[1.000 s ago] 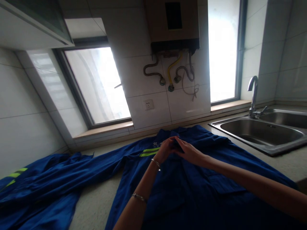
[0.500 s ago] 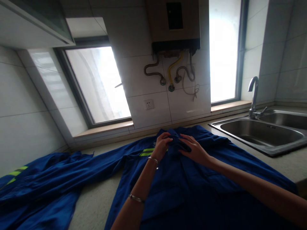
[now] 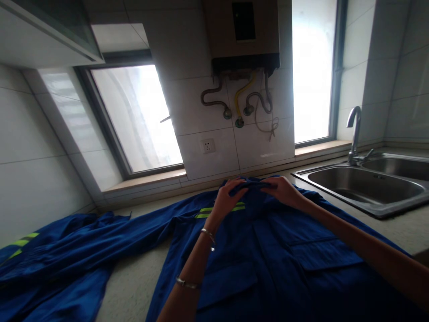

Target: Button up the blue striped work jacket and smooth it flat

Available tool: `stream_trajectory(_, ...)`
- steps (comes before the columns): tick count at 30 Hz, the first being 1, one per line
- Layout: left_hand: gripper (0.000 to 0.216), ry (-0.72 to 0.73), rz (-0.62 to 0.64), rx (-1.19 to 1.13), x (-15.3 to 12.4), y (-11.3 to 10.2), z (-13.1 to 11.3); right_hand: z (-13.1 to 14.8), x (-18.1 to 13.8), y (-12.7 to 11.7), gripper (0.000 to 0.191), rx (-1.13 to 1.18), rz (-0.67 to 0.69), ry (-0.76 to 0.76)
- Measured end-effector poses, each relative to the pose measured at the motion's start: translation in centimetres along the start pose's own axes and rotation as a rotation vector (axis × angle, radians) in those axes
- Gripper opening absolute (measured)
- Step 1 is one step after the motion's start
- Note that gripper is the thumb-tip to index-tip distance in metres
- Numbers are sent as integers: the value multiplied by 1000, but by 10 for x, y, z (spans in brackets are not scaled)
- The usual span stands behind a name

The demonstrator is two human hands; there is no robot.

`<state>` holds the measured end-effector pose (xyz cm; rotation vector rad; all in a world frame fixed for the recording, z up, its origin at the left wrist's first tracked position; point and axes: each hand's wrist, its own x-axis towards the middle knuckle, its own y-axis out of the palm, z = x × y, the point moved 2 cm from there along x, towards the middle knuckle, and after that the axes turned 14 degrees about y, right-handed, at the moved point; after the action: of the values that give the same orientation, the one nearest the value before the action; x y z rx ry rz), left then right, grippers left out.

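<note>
A blue work jacket (image 3: 231, 259) with yellow-green stripes lies spread over the countertop, its collar end toward the wall. My left hand (image 3: 228, 197) pinches the left part of the collar (image 3: 256, 184) between thumb and fingers. On the collar's right part, my right hand (image 3: 283, 190) is closed in the same way. The collar is raised a little and stretched between the two hands. Two thin bracelets circle my left wrist and forearm. One sleeve reaches out to the left, where more blue cloth (image 3: 60, 259) with similar stripes is bunched up.
A steel double sink (image 3: 358, 190) with a tap (image 3: 355, 134) is set in the pale countertop (image 3: 129, 279) at right. A water heater (image 3: 243, 33) with pipes hangs on the tiled wall above a socket (image 3: 208, 146). Windows flank it, and a cabinet (image 3: 43, 40) overhangs the upper left.
My hands have moved apart along the collar, the right one to the right and upward. The collar is now lifted and pulled straight, and the jacket front lies more exposed.
</note>
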<state>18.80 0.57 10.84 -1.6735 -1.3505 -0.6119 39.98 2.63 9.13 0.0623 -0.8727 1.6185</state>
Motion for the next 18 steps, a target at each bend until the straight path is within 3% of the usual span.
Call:
stream_trajectory(2,19,-42,-33,2,0,2,6,3,1,-4,30,22,44,15)
stream_trajectory(7,20,-99,-48,32,-1,-1,15,8,-6,2,37,101,49,51)
stream_trajectory(12,17,-75,-95,104,-1,-6,13,9,-11,12,36,80,-48,48)
stream_trajectory(18,22,-20,-52,166,-4,-5,16,12,-14,19,30,182,-109,104)
